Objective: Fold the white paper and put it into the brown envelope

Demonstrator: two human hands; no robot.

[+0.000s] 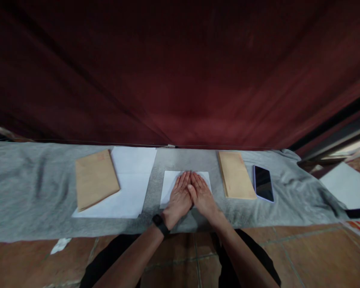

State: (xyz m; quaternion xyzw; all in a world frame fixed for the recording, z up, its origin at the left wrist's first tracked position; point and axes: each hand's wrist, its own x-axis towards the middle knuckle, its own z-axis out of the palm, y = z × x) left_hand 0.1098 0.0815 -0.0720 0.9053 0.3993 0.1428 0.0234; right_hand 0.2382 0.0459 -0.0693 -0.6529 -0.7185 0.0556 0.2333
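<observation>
Small white paper point(169, 188) lies mid-scene on the grey cloth point(192, 160), under both palms. Left hand point(180, 197) and right hand point(203, 197) flat, side by side, fingers straight and close together, right thumb over left hand's edge; nothing pinched. Brown paper stack point(96, 180) on larger white sheets point(135, 180) to left; second brown stack point(235, 176) and phone point(264, 184) to right, apart from hands. Judgement: pressing well wants even weight, smoothing middle to edges, no skidding on soft cloth
</observation>
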